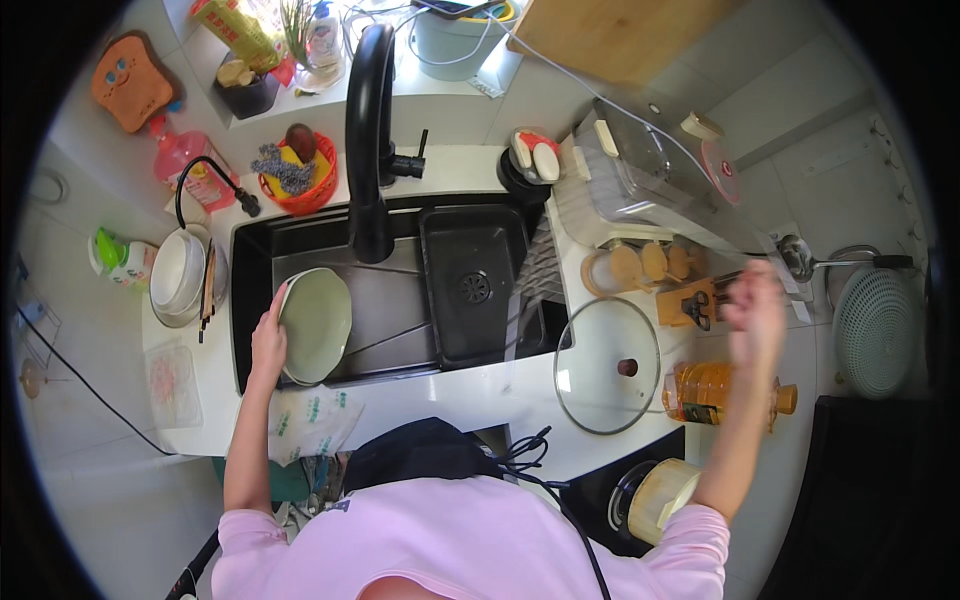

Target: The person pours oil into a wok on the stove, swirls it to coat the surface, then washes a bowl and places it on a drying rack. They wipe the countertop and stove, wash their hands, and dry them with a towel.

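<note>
The bowl [318,325] looks smooth and glossy, the lid [603,375] glass, the board [630,35] wooden.

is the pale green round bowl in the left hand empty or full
Empty: the pale green round bowl shows only its bare inside

Bold printed characters run across a yellow-and-green plastic packet [245,40] by the window. Near it, a clear rounded bottle [324,45] carries a pale label with small print. Green printed marks repeat over a crumpled white sheet [308,422] at the front edge of the black rectangular sink [390,300]. A dark label stands on a large clear bottle of amber liquid [695,385], its print too small to make out. Dark marks sit below the drawn face on an orange-brown toast-shaped sponge [133,85].
</note>
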Demonstrator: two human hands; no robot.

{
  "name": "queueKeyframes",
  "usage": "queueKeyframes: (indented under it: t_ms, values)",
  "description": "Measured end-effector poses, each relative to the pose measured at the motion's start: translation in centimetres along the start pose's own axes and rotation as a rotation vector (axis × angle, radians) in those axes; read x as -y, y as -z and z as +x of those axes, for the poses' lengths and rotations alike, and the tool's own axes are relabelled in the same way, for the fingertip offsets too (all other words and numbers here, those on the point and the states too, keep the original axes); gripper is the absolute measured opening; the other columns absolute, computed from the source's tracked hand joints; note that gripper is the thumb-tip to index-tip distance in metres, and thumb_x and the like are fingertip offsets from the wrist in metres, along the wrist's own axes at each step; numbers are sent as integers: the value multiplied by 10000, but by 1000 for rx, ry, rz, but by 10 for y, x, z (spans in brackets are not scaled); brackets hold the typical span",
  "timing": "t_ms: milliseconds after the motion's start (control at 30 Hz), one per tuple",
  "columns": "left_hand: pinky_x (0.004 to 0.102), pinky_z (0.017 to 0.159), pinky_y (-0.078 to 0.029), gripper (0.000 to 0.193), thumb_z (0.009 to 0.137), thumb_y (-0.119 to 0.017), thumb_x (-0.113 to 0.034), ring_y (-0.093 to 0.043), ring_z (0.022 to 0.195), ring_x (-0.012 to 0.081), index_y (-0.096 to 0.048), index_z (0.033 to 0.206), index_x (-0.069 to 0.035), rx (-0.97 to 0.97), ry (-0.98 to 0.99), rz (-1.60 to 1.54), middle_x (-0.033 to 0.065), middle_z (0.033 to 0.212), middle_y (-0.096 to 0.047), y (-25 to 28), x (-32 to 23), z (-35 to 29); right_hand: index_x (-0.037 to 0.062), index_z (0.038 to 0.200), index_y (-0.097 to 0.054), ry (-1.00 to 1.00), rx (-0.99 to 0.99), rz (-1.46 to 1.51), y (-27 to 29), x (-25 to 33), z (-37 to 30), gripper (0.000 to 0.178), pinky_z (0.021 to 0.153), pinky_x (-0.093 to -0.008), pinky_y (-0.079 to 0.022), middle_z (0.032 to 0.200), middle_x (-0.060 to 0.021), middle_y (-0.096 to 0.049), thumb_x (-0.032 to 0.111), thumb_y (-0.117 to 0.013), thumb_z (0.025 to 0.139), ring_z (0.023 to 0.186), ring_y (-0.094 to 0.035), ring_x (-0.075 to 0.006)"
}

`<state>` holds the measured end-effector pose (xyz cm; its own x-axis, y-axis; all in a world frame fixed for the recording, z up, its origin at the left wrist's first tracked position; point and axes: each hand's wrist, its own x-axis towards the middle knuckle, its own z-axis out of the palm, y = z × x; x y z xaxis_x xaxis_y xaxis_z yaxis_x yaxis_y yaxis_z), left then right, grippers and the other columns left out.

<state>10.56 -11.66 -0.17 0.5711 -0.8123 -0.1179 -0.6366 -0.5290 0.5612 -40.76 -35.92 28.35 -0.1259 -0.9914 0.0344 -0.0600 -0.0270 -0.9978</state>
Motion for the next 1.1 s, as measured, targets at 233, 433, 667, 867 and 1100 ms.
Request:
queueKeyframes:
  t_ms: [233, 433, 667, 867, 1100]
  values:
    - [409, 904, -439, 734, 783, -330, 64, -572, 1021, 341, -329, 1394, -342, 15, 27, -8, 190, 1099, -569, -1, -5, -8, 109, 898, -537, -469, 317, -47, -87, -168, 22, 238, 401, -174, -198, 650, 57, -334, 271, -389, 990, 521, -282, -36]
    - [411, 911, -436, 746, 774, -334, 69, -574, 1017, 341, -329, 1393, -347, -16, 67, -27, 190, 1098, -567, 0, -5, -10, 67, 893, -527, -649, 352, -148, -129, -262, 73, 290, 363, -214, -248, 613, 20, -349, 279, -356, 992, 456, -304, -75]
    - [408, 930, -428, 745, 767, -329, 68, -557, 1066, 341, -340, 1389, -342, -30, 125, -31, 186, 1162, -554, -4, -12, -11, 56, 851, -532, -759, 335, -273, -168, -329, 129, 309, 311, -246, -270, 610, -28, -403, 276, -355, 976, 394, -320, -112]
    - [410, 957, -414, 723, 775, -331, 47, -535, 1117, 348, -339, 1393, -328, -69, 143, -82, 188, 1243, -524, -10, -8, -12, 63, 865, -515, -849, 183, -111, -161, -348, 130, 288, 335, -214, -234, 591, 7, -350, 257, -335, 977, 426, -287, -89]
    - [410, 974, -402, 721, 769, -334, 45, -511, 1156, 347, -346, 1391, -319, -46, 180, -122, 187, 1274, -508, -13, -9, -9, 84, 877, -472, -816, -268, 279, -133, -365, 42, 258, 369, -231, -237, 626, -10, -348, 284, -344, 977, 446, -291, -109]
